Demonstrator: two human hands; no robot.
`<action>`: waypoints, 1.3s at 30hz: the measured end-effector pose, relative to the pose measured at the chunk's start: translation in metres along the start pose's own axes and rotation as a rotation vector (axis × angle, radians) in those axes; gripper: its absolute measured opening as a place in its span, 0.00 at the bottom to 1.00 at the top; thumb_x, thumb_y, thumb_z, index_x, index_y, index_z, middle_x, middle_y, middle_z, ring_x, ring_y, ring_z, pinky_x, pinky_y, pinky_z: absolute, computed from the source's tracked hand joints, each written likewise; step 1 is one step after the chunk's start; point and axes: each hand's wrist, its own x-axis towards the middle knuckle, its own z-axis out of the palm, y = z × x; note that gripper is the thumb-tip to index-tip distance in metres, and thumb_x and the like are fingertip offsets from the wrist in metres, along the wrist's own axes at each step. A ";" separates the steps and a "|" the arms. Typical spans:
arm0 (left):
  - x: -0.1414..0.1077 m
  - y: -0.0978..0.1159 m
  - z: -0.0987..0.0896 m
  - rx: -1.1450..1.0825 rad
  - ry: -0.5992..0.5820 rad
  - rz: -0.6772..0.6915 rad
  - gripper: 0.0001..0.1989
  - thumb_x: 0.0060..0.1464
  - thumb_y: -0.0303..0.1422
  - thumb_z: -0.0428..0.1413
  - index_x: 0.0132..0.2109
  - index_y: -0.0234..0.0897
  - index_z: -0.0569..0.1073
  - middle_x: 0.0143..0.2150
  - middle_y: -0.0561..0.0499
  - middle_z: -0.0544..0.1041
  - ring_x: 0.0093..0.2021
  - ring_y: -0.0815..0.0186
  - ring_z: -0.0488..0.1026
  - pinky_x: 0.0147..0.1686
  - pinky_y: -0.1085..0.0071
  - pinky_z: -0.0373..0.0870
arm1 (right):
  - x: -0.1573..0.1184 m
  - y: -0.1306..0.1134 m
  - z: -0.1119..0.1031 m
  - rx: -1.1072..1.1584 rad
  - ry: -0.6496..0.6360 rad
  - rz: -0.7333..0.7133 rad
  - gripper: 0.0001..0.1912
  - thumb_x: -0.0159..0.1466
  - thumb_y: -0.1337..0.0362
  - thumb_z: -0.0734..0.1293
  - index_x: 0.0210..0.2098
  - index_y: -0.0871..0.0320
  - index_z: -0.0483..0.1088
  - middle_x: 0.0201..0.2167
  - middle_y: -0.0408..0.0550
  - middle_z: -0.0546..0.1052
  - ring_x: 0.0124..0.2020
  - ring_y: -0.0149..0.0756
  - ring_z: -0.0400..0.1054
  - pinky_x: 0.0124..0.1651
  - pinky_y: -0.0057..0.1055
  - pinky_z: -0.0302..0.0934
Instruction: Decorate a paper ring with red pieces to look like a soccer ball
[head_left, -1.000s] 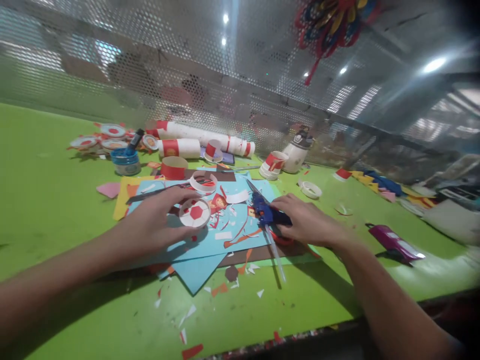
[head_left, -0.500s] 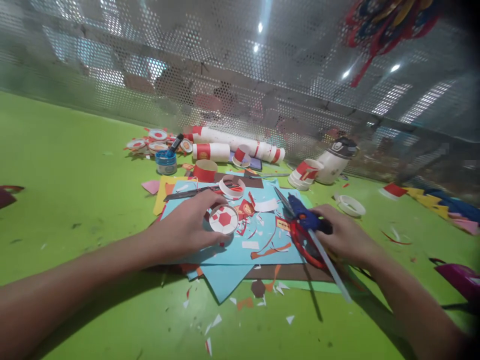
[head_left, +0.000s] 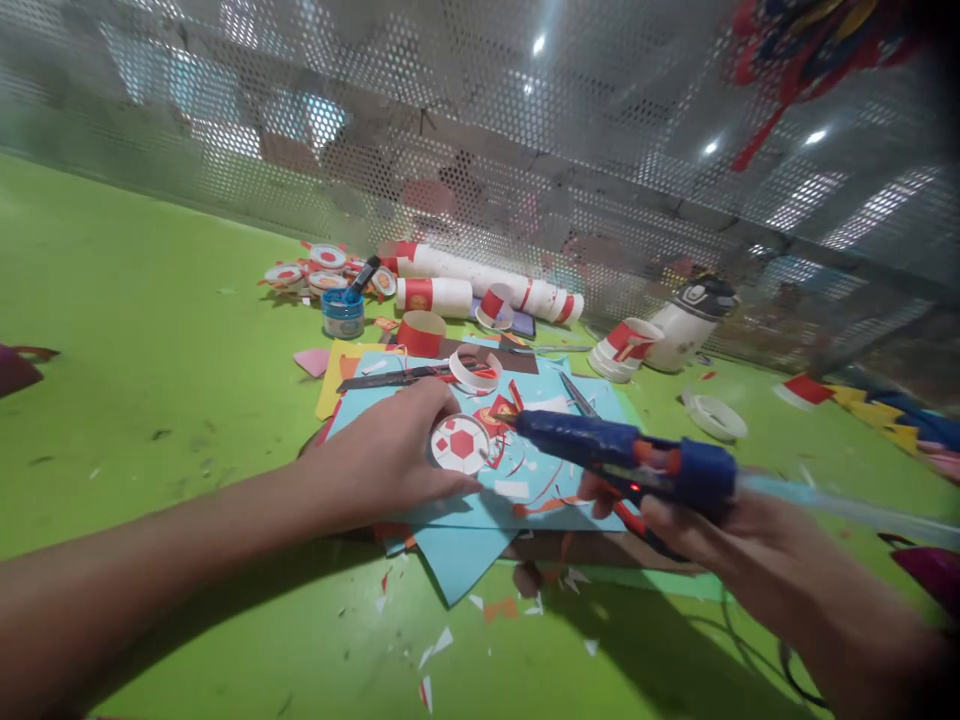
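My left hand (head_left: 397, 445) curves its thumb and fingers around a round white paper piece (head_left: 460, 446) with a red hexagon and smaller red shapes on its face. A blue hot glue gun (head_left: 630, 455) is gripped in my right hand (head_left: 720, 540); a red light glows on it and a long clear glue stick sticks out behind. Its nozzle points left, a little above and right of the round piece. Beneath both hands lie light blue paper sheets (head_left: 457, 570), strewn with red, white and orange scraps. Red-handled scissors are partly hidden behind the glue gun.
A white paper ring (head_left: 475, 369), a red ring (head_left: 421, 334) and a blue jar (head_left: 343, 314) stand behind the sheets. Farther back are long white-and-red tubes (head_left: 435, 297), paper cups (head_left: 625, 348) and a white bottle (head_left: 686, 325). A perforated panel (head_left: 450, 150) borders the green table.
My right hand has lifted the glue gun and turned its nozzle left, toward the round piece. My left hand stays around that piece. The view has shifted slightly.
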 end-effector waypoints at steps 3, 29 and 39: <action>-0.001 0.000 0.001 0.028 0.005 0.020 0.22 0.45 0.45 0.61 0.42 0.39 0.65 0.41 0.45 0.74 0.37 0.55 0.72 0.32 0.64 0.66 | 0.005 -0.019 0.012 -0.037 -0.067 -0.010 0.20 0.64 0.45 0.62 0.43 0.49 0.79 0.36 0.49 0.83 0.35 0.48 0.77 0.37 0.38 0.74; -0.011 0.003 0.009 0.133 0.064 0.112 0.18 0.48 0.45 0.59 0.38 0.41 0.64 0.37 0.48 0.73 0.36 0.56 0.70 0.33 0.65 0.65 | 0.002 -0.015 0.022 -0.159 -0.032 -0.031 0.24 0.65 0.44 0.59 0.48 0.49 0.78 0.32 0.49 0.83 0.29 0.46 0.77 0.31 0.38 0.73; -0.012 0.005 0.008 0.131 0.054 0.125 0.18 0.50 0.46 0.59 0.39 0.40 0.63 0.37 0.49 0.71 0.35 0.58 0.68 0.31 0.66 0.62 | 0.002 -0.012 0.021 0.120 -0.197 -0.052 0.13 0.69 0.54 0.61 0.39 0.46 0.77 0.36 0.41 0.83 0.38 0.39 0.78 0.44 0.32 0.71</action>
